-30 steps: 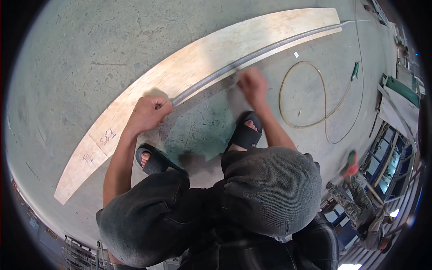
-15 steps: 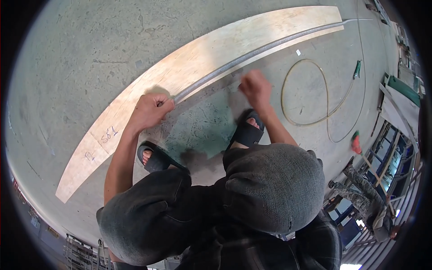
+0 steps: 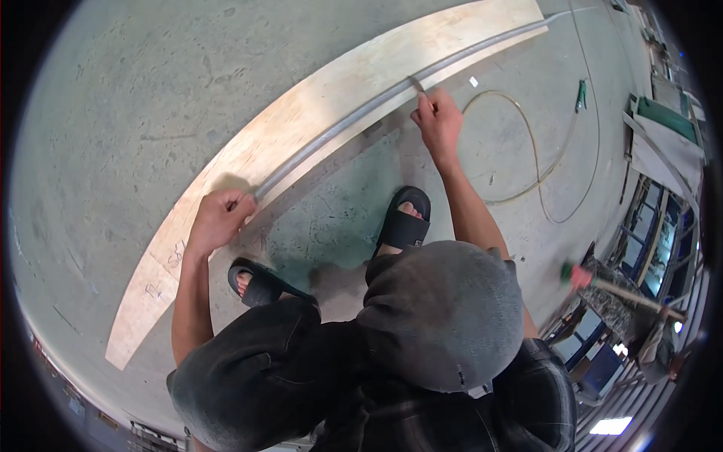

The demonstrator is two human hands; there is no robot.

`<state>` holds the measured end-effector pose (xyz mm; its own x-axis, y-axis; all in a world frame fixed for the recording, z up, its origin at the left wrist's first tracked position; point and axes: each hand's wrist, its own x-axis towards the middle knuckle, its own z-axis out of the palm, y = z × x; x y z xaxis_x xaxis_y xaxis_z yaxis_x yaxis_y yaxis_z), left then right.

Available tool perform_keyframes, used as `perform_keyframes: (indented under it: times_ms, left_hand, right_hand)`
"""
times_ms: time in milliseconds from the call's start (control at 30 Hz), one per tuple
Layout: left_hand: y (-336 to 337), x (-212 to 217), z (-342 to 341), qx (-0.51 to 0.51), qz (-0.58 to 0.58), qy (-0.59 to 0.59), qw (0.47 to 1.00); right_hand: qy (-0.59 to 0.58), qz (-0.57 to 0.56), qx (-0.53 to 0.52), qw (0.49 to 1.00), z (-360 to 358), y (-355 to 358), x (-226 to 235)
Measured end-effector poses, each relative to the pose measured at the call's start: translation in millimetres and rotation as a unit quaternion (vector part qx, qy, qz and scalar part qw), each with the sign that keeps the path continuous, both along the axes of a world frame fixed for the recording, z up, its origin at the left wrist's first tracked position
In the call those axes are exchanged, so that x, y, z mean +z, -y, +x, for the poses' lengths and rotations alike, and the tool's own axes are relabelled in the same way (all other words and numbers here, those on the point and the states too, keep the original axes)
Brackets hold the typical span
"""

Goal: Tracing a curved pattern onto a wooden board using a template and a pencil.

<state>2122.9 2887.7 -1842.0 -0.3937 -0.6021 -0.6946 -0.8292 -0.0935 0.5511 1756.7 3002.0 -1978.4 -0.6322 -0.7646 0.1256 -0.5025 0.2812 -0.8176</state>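
A long curved plywood board lies flat on the floor before me, with handwriting near its left end. Along its inner edge runs a grey rod, bent to follow the curve and reaching past the board's right end. My left hand is closed round the rod's near left end, over the board. Farther right, my right hand pinches a thin dark piece whose tip meets the rod. Its kind is too small to make out.
My sandals stand inside the curve. A looped yellowish hose with a green nozzle lies at the right. Beyond it are another person, a wooden-handled tool with a red and green head, and metal racks.
My right hand, blurred before, has moved up to the rod with the thin dark piece. The view has shifted. At the right, the tool with the red and green head has moved.
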Motion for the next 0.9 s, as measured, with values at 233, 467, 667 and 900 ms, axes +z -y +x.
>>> perform_keyframes:
  times_ms: [233,467,667,900]
  left_hand:
    - [-11.9,8.4,2.6,0.021,-0.006,0.015,1.000]
    - [-15.4,21.7,44.0,0.042,0.009,0.017,0.999]
    - [-16.6,36.0,79.4,0.057,0.007,0.027,0.998]
    - [-14.3,55.1,167.2,0.055,0.008,0.062,0.997]
  right_hand:
    - [-0.078,-0.028,0.123,0.989,7.8,-5.4,4.7]
    - [-0.066,-0.071,0.128,0.987,3.9,-5.7,2.5]
    - [-0.086,-0.052,0.128,0.987,-5.7,10.3,4.6]
    - [-0.075,-0.009,0.063,0.995,-16.6,22.3,15.4]
